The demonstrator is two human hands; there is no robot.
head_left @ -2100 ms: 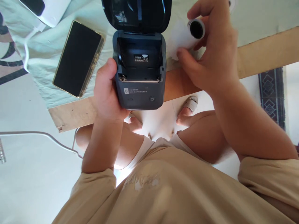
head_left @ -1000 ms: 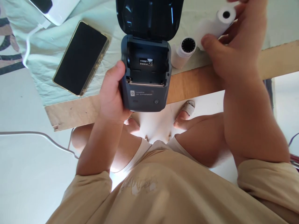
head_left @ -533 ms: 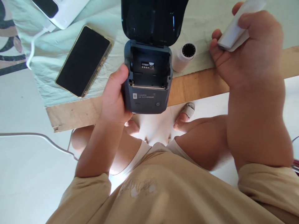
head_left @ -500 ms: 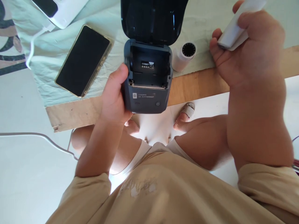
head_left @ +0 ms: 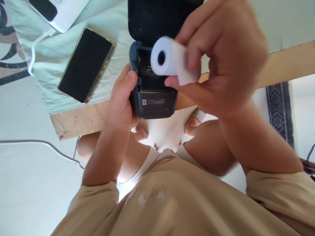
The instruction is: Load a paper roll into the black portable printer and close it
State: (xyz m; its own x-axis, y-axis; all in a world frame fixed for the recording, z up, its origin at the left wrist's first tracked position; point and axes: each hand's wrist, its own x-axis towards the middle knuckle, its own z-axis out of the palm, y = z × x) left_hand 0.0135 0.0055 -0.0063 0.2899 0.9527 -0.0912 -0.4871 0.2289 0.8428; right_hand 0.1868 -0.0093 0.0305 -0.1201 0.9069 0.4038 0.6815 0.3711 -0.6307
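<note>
My left hand (head_left: pixel 122 98) grips the left side of a small dark grey printer (head_left: pixel 152 101) whose lid (head_left: pixel 150 19) stands open at the table's near edge. My right hand (head_left: pixel 221 62) pinches a white paper roll (head_left: pixel 169 60) between thumb and fingers and holds it just above the printer's open paper bay. The roll's hollow core faces me. The hand and roll hide most of the bay and the table to its right.
A black phone (head_left: pixel 86 64) with a gold rim lies on the pale green cloth (head_left: pixel 61 85) to the left. A white device (head_left: pixel 57 9) with a white cable sits at the top left. The wooden table edge (head_left: pixel 78 119) runs under the printer. My knees are below.
My right hand has swung the white paper roll from the far right to over the printer's open bay. The other roll beside the printer is now hidden behind that hand.
</note>
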